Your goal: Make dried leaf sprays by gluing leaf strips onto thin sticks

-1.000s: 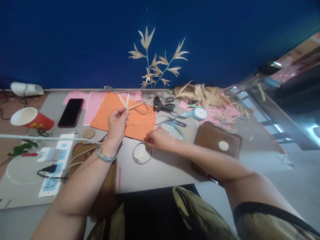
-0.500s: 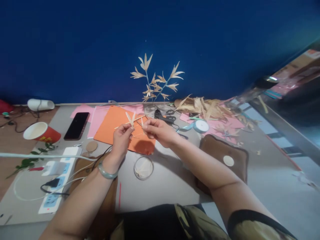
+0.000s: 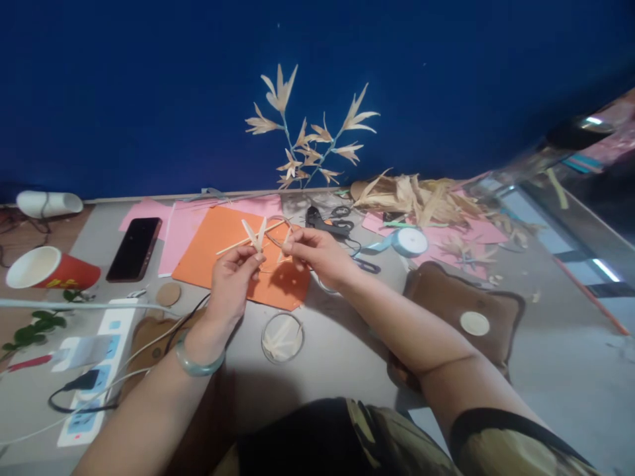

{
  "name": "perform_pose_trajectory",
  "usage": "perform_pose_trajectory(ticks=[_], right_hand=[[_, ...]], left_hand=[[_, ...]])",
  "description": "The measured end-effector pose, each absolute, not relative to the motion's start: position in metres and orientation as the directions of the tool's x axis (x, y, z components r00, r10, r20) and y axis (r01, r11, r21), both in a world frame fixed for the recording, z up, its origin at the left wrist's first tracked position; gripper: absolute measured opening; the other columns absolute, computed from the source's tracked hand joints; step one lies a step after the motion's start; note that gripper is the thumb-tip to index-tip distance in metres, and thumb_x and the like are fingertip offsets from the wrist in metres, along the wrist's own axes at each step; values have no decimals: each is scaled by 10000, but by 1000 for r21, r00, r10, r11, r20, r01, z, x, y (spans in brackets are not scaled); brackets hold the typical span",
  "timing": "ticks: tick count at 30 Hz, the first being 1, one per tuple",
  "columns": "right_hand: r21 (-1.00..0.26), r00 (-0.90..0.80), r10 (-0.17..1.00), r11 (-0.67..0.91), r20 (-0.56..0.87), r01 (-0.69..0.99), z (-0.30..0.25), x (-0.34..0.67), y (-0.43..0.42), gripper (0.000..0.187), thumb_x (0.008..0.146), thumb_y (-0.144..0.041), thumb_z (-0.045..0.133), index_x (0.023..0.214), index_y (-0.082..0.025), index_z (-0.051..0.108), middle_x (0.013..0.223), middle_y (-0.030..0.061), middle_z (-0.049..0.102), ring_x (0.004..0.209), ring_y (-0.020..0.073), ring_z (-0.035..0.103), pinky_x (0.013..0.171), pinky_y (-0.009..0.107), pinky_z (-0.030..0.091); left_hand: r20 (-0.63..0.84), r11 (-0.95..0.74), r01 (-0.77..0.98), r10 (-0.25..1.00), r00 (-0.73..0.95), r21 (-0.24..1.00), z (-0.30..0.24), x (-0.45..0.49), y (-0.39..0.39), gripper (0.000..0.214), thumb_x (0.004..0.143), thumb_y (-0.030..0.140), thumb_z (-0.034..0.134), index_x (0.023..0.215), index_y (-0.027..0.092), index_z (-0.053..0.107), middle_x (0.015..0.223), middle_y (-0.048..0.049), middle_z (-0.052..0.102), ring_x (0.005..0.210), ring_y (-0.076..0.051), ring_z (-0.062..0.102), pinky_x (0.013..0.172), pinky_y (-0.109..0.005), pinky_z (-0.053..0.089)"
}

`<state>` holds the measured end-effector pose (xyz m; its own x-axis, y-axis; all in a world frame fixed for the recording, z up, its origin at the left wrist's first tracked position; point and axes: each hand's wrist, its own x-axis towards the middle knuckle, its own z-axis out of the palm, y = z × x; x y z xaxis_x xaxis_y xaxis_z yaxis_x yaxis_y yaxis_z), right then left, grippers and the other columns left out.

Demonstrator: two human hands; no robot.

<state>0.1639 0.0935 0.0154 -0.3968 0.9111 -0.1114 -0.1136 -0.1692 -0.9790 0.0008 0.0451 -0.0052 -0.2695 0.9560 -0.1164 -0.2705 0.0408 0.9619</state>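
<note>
Between the thumb and fingers of my left hand (image 3: pixel 232 276) is a small spray of pale corn husk petals (image 3: pixel 255 235), its tips pointing up and spread in a V. My right hand (image 3: pixel 317 256), a short gap to the right, pinches a narrow pale husk petal (image 3: pixel 284 251); the fingers partly hide it. Both hands are over an orange sheet (image 3: pixel 198 254), where a thin pale stick (image 3: pixel 233 246) lies. Below them, a round clear dish (image 3: pixel 282 337) contains several loose husk petals. Behind stands a branch of husk flowers (image 3: pixel 325 162) with blue-wrapped stems.
A black glue gun (image 3: pixel 325 221), a blue ribbon roll (image 3: pixel 411 242) and heaped dry husks (image 3: pixel 421 198) are at the back right. A brown pouch (image 3: pixel 461 311) lies beneath my right forearm. Phone (image 3: pixel 133 249), red paper cup (image 3: pixel 54 268) and power strip (image 3: pixel 102 370) are left.
The view has shifted, so the table things sit differently in the frame. My hands stay over the orange sheet, still pinching the husk pieces, with a slightly wider gap between them.
</note>
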Motion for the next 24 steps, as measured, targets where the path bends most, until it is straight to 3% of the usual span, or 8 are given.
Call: perform_pose_trajectory(ticks=[3, 6, 9, 12, 17, 24], right_hand=[[-987, -545, 824, -116, -156, 107, 20, 170, 94, 170, 714, -281, 671, 708, -122, 612, 630, -6, 635, 476, 59, 501, 480, 186, 393], [-950, -738, 628, -6, -247, 313, 19, 174, 90, 107, 726, -211, 618, 709, -107, 635, 627, 2, 639, 558, 83, 553, 550, 191, 427], [-903, -840, 452, 151, -300, 403, 14, 172, 82, 85, 727, -173, 592, 698, -110, 642, 631, -9, 632, 577, 83, 549, 555, 181, 410], [-840, -877, 360, 323, -318, 437, 12, 169, 74, 111, 740, -152, 579, 728, -113, 681, 659, -1, 660, 595, 89, 558, 565, 182, 392], [-696, -881, 359, 546, -309, 466, 25, 172, 73, 189, 747, -135, 583, 856, -160, 736, 796, 25, 717, 663, 110, 582, 591, 201, 356], [-513, -911, 178, 778, -373, 362, 36, 172, 59, 153, 723, -89, 573, 717, -179, 697, 670, 12, 670, 587, 120, 484, 553, 250, 259]], left_hand=[[-111, 33, -263, 951, -289, 964, -7, -1, 45, 164, 627, 242, 752, 723, 164, 644, 656, 24, 605, 481, -53, 478, 461, -175, 389], [-103, 26, -256, 951, -293, 966, -8, -2, 46, 164, 628, 238, 750, 718, 159, 639, 642, 26, 607, 472, -46, 476, 466, -169, 383], [-79, -2, -258, 950, -302, 966, -10, -4, 47, 159, 625, 224, 751, 714, 155, 639, 658, 21, 616, 479, -42, 478, 474, -164, 385], [-64, -16, -252, 950, -306, 968, -12, -5, 47, 149, 635, 225, 745, 720, 157, 643, 659, 17, 622, 465, -43, 474, 463, -168, 381], [-61, -12, -235, 951, -303, 972, -14, -6, 48, 160, 633, 238, 745, 726, 156, 644, 665, 14, 625, 459, -43, 466, 463, -174, 379], [-62, -13, -242, 952, -299, 970, -15, -6, 48, 154, 630, 236, 742, 716, 158, 642, 670, 9, 627, 455, -43, 463, 454, -178, 370]])
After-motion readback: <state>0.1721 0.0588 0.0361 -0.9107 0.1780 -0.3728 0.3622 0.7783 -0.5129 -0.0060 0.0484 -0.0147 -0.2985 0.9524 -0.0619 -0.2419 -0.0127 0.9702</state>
